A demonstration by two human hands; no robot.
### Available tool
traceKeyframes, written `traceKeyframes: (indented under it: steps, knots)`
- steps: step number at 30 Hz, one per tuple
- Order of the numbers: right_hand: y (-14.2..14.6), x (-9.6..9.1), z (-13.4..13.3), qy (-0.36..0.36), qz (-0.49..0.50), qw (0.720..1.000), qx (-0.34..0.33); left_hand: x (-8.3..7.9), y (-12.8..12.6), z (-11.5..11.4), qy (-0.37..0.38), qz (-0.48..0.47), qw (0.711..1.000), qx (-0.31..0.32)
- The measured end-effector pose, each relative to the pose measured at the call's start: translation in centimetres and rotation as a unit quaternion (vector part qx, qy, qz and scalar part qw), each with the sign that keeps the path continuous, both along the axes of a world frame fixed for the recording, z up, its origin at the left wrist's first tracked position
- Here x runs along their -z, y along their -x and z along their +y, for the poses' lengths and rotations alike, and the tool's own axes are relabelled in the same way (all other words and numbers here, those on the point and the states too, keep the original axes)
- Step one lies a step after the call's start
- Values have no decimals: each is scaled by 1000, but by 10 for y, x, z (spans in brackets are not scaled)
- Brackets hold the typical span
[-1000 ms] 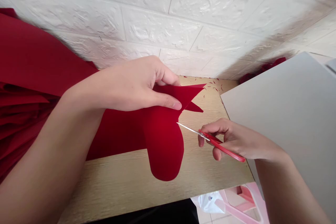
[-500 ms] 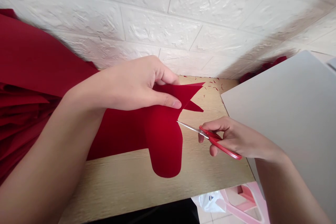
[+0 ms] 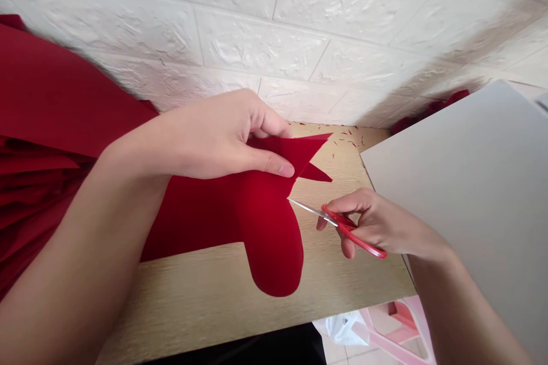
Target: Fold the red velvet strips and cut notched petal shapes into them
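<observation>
A red sheet of fabric or felt (image 3: 205, 211) lies along the table, its right end forming pointed tips and a rounded flap that hangs toward me. My left hand (image 3: 240, 142) is closed on this red sheet near the tips, thumb on top and fingers behind it. In my right hand (image 3: 368, 219) is a pair of scissors (image 3: 355, 234) with red handles. Their slim metal blades look nearly closed, and the tip touches or almost touches the notch between the flap and the pointed part.
Folded red material (image 3: 47, 91) is piled on the left. Red snippets (image 3: 351, 138) litter the wooden table (image 3: 205, 302) by the white brick-pattern wall (image 3: 240, 17). A large pale panel (image 3: 462, 171) stands at right. Below are a pink stool (image 3: 402, 331) and a white plastic bag (image 3: 345, 328).
My right hand and the scissors have shifted slightly left. The rounded flap has swung a little to the right and downward. My left hand keeps its hold almost unmoved.
</observation>
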State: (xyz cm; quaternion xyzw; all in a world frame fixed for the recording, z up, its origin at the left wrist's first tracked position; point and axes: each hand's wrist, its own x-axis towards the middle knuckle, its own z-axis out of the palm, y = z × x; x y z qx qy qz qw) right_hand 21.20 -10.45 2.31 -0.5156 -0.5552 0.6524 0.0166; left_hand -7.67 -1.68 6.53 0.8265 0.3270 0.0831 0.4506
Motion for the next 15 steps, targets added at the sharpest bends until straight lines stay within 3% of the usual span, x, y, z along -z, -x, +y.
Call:
traceKeyframes:
  steps: [6,11,15]
  knots:
    - [2,3,3,5,-5,1000,-22,-2,1,0,13,16,1000,12]
    - [-1,8,5,-74,-10,996,-52,4,2,2,8,-1,1000,-5]
    - [-2,12,2,-97,-5,994,-43,5,1,3,-1,-22,1000,3]
